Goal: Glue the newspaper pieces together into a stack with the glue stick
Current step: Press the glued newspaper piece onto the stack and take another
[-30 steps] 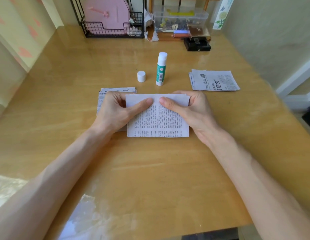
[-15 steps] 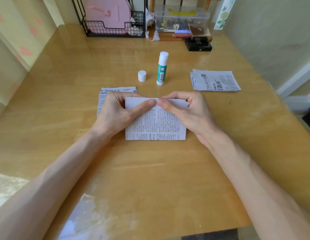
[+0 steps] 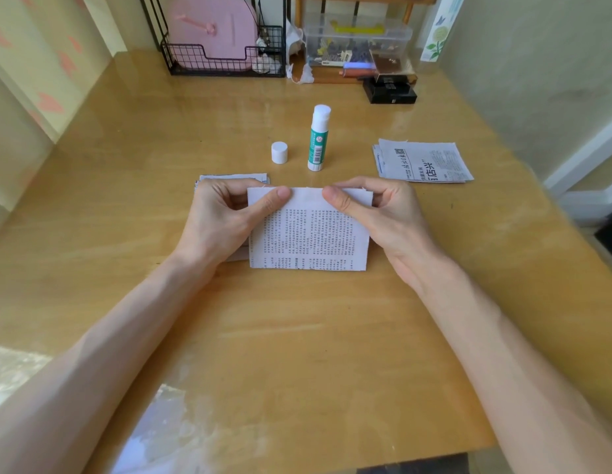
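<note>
The left hand (image 3: 222,217) and right hand (image 3: 379,213) pinch the far edge of the crosswise newspaper piece (image 3: 311,237); the uncapped glue stick (image 3: 317,140) stands just beyond, nearer the right hand.

forearms: bare, slender | left hand (image 3: 219,222): bare | right hand (image 3: 386,220): bare, short thumbnail

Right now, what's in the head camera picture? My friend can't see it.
The left hand and right hand pinch the top edge of a newspaper piece on a wooden table. Behind it stand an uncapped glue stick and its cap; another newspaper pile lies to the right.
</note>
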